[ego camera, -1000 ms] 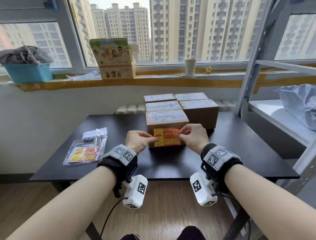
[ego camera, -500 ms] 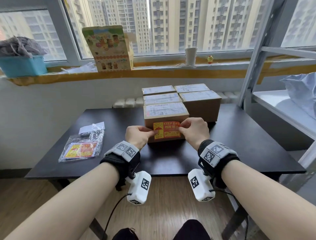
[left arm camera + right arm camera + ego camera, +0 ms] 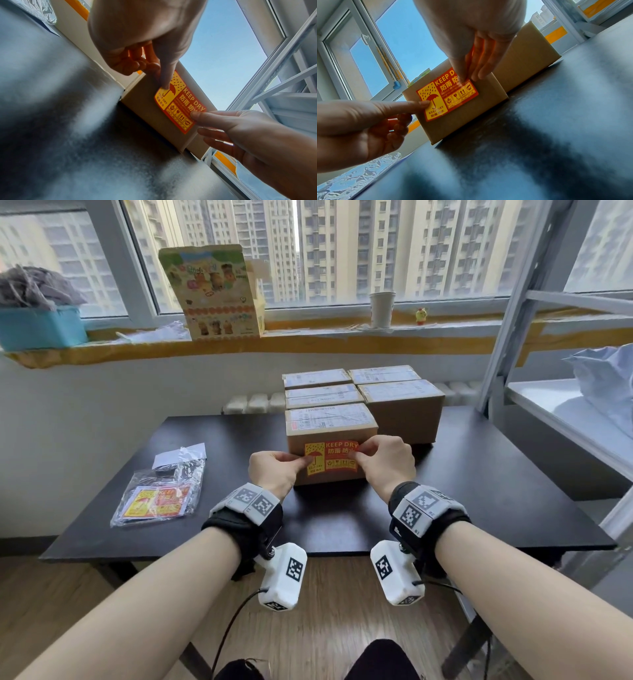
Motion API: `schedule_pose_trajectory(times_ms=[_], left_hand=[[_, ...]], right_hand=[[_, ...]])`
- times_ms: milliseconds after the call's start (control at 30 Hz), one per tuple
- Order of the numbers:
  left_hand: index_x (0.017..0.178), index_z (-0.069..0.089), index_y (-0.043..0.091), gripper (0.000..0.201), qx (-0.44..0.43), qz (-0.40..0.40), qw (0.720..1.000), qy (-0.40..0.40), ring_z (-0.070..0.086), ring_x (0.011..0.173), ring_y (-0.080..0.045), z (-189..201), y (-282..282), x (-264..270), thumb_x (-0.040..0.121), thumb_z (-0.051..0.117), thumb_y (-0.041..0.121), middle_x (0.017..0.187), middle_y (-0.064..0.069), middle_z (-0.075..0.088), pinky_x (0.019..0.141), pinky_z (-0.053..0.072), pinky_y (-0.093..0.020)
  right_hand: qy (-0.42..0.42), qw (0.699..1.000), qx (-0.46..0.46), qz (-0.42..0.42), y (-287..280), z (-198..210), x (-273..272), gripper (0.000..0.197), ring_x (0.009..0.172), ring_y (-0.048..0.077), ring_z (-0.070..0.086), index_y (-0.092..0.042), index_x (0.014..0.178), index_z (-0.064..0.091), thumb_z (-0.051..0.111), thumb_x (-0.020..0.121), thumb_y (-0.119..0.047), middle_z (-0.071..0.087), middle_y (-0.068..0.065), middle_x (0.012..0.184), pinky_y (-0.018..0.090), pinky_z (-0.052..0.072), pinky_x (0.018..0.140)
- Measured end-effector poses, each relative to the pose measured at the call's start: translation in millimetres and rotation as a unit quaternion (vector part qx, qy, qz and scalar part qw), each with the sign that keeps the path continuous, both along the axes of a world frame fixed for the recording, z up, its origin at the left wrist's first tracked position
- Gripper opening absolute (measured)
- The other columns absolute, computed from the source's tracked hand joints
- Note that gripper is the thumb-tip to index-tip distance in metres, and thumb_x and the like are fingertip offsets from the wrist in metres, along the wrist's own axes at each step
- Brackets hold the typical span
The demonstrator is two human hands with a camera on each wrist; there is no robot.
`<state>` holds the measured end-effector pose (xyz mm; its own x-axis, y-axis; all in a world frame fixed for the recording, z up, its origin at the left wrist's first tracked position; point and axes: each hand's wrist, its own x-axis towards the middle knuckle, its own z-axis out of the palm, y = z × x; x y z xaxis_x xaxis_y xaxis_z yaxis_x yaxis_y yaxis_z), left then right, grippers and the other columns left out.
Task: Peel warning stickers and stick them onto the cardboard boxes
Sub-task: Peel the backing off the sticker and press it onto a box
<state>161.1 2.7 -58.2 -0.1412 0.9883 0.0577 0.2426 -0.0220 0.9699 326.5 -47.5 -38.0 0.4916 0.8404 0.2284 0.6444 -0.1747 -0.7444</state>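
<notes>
A red and yellow KEEP DRY sticker [image 3: 330,460] [image 3: 180,102] [image 3: 447,94] lies on the front face of the nearest cardboard box [image 3: 330,419], which stands on the black table [image 3: 479,491]. My left hand [image 3: 298,463] [image 3: 164,83] presses its straight thumb on the yellow umbrella end, the other fingers curled into the palm. My right hand [image 3: 359,457] [image 3: 462,77] presses its thumb on the sticker's upper right end, with the fingers fairly straight beside it against the box. The sticker's top right corner is hidden under that thumb.
Several more taped cardboard boxes [image 3: 404,405] stand behind and to the right of the front one. A clear bag of stickers [image 3: 157,501] lies on the table's left. A metal shelf rack [image 3: 565,412] stands close on the right. The windowsill behind holds a printed carton, a cup and a blue bin.
Both hands stay at the sticker's two ends on the box front. The head view has come closer and tilted; the sticker now lies flat under both thumbs.
</notes>
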Motion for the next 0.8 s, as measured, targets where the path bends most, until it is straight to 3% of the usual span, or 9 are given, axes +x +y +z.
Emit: schedule_pose_trajectory(times_ms=[367, 467, 567, 667, 800], left_hand=[[0.068, 0.072, 0.015, 0.021, -0.008, 0.014, 1.000, 0.025, 0.068, 0.086, -0.019, 0, 8, 0, 0.062, 0.086, 0.029, 0.083, -0.006, 0.074, 0.087, 0.053, -0.032], [0.069, 0.071, 0.011, 0.029, -0.006, 0.012, 0.999, 0.041, 0.067, 0.080, -0.019, 0, 9, -3, 0.060, 0.087, 0.034, 0.077, -0.004, 0.072, 0.080, 0.053, -0.030], [0.065, 0.057, 0.011, 0.048, 0.002, 0.015, 0.996, 0.093, 0.052, 0.065, -0.019, 0, 9, -6, 0.054, 0.087, 0.046, 0.065, 0.000, 0.058, 0.064, 0.043, -0.029], [0.089, 0.054, 0.012, 0.063, -0.010, 0.012, 0.990, 0.142, 0.056, 0.079, -0.019, 3, 7, -9, 0.052, 0.087, 0.050, 0.084, -0.001, 0.058, 0.073, 0.046, -0.031], [0.117, 0.053, 0.011, 0.081, -0.014, -0.023, 0.991, 0.133, 0.062, 0.102, -0.021, 4, 9, -11, 0.052, 0.088, 0.045, 0.113, -0.006, 0.063, 0.094, 0.050, -0.038]], right_hand=[[-0.012, 1.000, -0.006, -0.015, 5, 0, -1, 0.018, 0.099, 0.025, 0.064, -0.023, 0.090, 0.072, 0.070, 0.078, -0.036, 0.071, 0.002, 0.099, 0.027, 0.046, 0.080], [-0.008, 1.000, -0.009, -0.021, 5, -1, 1, 0.021, 0.096, 0.025, 0.065, -0.022, 0.085, 0.069, 0.072, 0.076, -0.040, 0.071, 0.002, 0.096, 0.027, 0.045, 0.077], [-0.004, 1.000, 0.012, -0.008, 3, -4, 3, 0.034, 0.091, 0.024, 0.063, -0.020, 0.087, 0.054, 0.078, 0.071, -0.039, 0.067, 0.002, 0.097, 0.030, 0.045, 0.075], [-0.007, 0.999, 0.042, 0.007, 2, -8, 5, 0.056, 0.089, 0.023, 0.058, -0.016, 0.096, 0.038, 0.082, 0.067, -0.034, 0.056, 0.003, 0.100, 0.035, 0.046, 0.074], [0.006, 0.999, 0.035, 0.023, 4, -11, 11, 0.070, 0.103, 0.023, 0.058, -0.013, 0.118, 0.040, 0.083, 0.066, -0.033, 0.054, 0.006, 0.115, 0.039, 0.049, 0.087]])
